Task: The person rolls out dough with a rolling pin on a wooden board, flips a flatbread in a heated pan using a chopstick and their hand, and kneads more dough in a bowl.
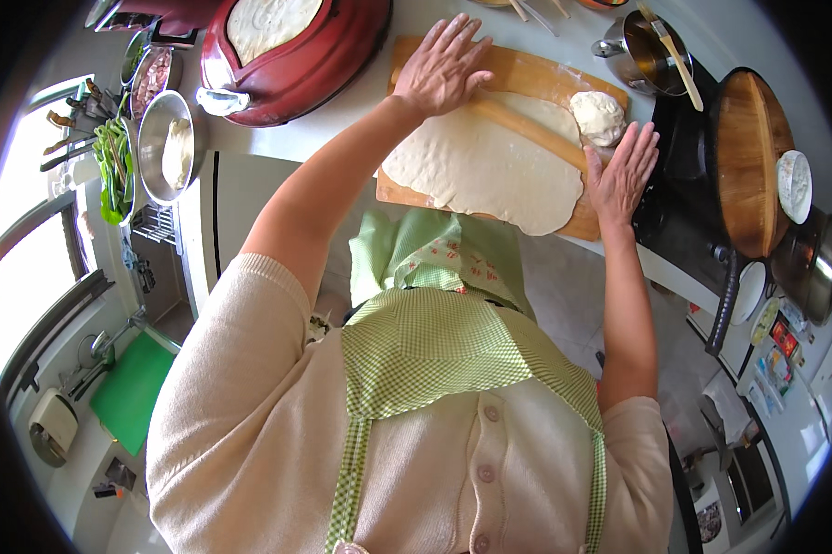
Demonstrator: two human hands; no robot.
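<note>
A wooden rolling pin [534, 131] lies slantwise over a wide, flat sheet of dough [485, 170]. Under the sheet is a wooden board [520, 69], and the sheet's near edge hangs past the board's front. At the pin's far left end rests my left hand [440, 73], palm down with fingers spread. My right hand [620, 170] lies flat over the pin's other end, fingers stretched out and not wrapped around it. Just beyond my right hand sits a rounded lump of dough [597, 118] on the board's right corner.
To the left stand a red electric griddle [305, 76] with flatbread in its lid's recess, a steel bowl [146, 170] holding dough, a bowl of chopped meat [154, 76] and leafy greens [115, 173]. Rightward are a steel pot [648, 52] with a brush [676, 59] and a wok's wooden lid [741, 166].
</note>
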